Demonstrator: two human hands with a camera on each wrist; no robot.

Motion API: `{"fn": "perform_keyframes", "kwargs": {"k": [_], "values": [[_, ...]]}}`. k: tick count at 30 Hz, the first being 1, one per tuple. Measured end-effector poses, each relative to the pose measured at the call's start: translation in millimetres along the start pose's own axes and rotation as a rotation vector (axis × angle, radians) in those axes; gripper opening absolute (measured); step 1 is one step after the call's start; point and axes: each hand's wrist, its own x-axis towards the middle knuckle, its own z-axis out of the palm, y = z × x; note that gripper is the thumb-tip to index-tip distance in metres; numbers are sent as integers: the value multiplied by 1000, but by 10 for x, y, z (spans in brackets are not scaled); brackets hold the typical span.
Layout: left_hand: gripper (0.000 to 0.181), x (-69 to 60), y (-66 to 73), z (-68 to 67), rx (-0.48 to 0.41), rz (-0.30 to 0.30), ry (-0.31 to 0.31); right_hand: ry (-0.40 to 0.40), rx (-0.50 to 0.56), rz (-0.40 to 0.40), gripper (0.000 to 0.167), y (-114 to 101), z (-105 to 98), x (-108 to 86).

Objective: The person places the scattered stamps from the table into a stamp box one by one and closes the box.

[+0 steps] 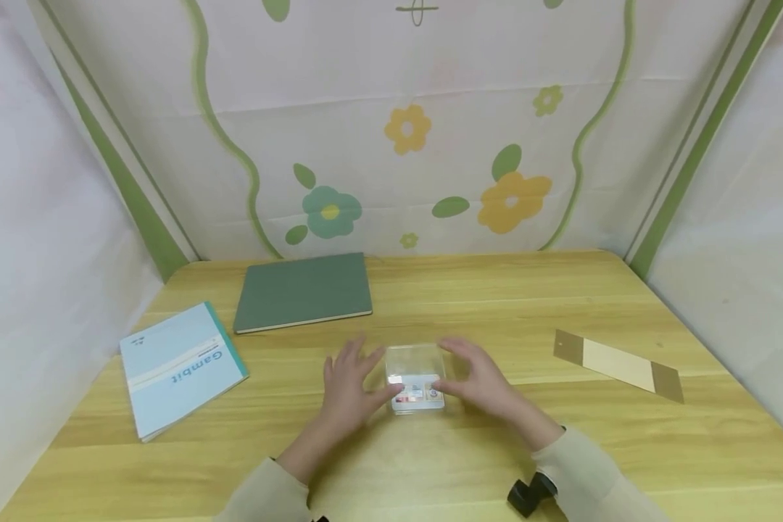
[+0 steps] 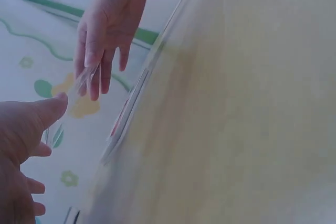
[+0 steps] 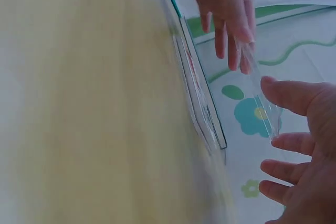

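Observation:
Near the middle of the table, a shallow clear plastic box [image 3: 195, 87] lies flat. Inside it are cards [image 1: 417, 395] with small coloured print. Both wrist views show a thin clear lid [image 3: 266, 106] tilted above the box and apart from it. My left hand [image 1: 352, 391] pinches one side of the lid between thumb and index finger, the other fingers spread. On the opposite side, my right hand [image 1: 483, 380] pinches the lid in the same way. From the head view, lid and box overlap and their edges are hard to separate.
A light blue notebook [image 1: 176, 370] marked "Gambit" lies at the left. Behind it is a dark green hardcover book [image 1: 305, 291]. A beige and brown strip [image 1: 618, 365] lies at the right. Patterned fabric [image 1: 404, 174] encloses the table's back and sides.

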Motion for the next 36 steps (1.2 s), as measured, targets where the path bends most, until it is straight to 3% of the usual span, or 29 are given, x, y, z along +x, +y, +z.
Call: {"fn": "perform_keyframes", "kwargs": {"k": [6, 13, 22, 36], "values": [[67, -120, 10, 71, 15, 7, 5, -25, -15, 21, 66, 52, 41, -113], [63, -196, -1, 134, 31, -8, -29, -38, -76, 52, 65, 128, 107, -194], [65, -206, -6, 154, 72, -10, -79, -49, -152, 19, 60, 175, 133, -220], [65, -217, -35, 164, 108, -2, -97, -50, -215, 3, 61, 204, 169, -230]]}}
